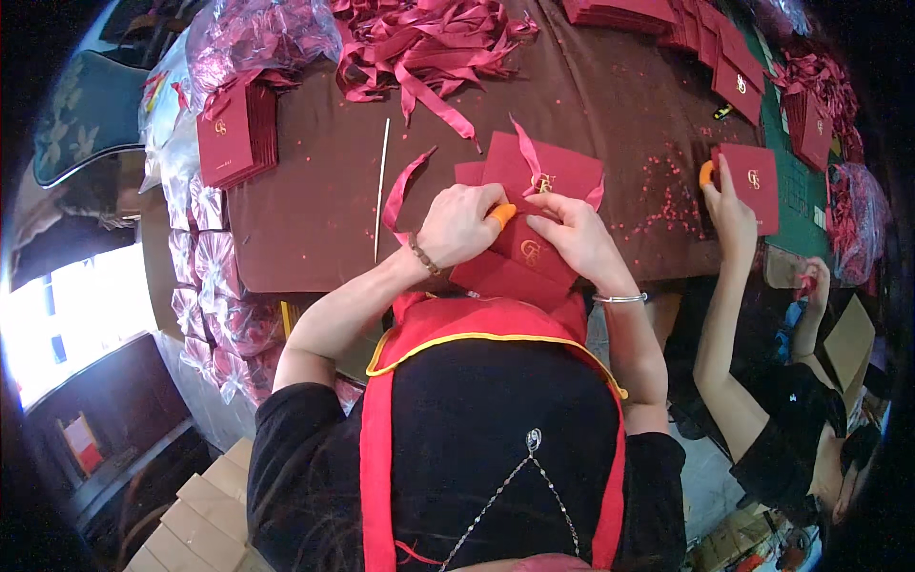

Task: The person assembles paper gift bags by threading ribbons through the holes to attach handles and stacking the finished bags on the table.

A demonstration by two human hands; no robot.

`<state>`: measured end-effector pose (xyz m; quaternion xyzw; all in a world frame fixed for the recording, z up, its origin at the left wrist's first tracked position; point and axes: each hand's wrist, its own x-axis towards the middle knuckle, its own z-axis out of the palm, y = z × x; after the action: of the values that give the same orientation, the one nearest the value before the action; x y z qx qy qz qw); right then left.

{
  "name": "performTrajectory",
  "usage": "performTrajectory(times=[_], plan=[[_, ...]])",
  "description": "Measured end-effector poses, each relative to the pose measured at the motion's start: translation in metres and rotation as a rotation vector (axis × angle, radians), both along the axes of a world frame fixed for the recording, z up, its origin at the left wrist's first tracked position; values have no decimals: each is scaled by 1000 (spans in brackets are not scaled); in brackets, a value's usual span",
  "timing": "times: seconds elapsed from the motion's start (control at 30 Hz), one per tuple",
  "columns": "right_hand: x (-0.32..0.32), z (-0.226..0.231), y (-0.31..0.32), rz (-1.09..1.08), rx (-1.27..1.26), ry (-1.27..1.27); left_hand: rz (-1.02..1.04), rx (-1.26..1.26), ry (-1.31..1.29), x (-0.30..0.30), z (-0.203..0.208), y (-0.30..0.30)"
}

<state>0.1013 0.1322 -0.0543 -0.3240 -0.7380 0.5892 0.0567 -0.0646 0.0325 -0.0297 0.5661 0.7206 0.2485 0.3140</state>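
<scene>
Several flat dark red paper bags (pixel 562 164) with gold lettering lie overlapped in front of me at the table's near edge. Over them, my left hand (pixel 461 224) is closed, with an orange finger cot on one digit. A dark pink ribbon (pixel 401 191) trails from it to the upper left. My right hand (pixel 578 236) pinches at the bags' middle, thumb and forefinger close to the left fingertips. One ribbon strand (pixel 523 148) stands up over the top bag and runs down to this pinch. The exact spot between the fingertips is partly hidden.
A brown cloth-covered table (pixel 315 229) carries a ribbon heap (pixel 419 48), a stack of red bags (pixel 238 138), a thin white stick (pixel 382 181) and red scraps (pixel 658 205). At right, a co-worker's hand (pixel 730 214) holds a red bag (pixel 756 191). Plastic-wrapped bundles (pixel 217 267) stand left.
</scene>
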Motion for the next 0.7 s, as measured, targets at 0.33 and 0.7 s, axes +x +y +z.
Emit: performTrajectory(times=[0.33, 0.7], plan=[[-3, 13, -7, -28, 136, -26, -86, 392, 475, 19, 4, -6], [-4, 22, -18, -43, 359, -64, -48, 308, 471, 20, 0, -10]])
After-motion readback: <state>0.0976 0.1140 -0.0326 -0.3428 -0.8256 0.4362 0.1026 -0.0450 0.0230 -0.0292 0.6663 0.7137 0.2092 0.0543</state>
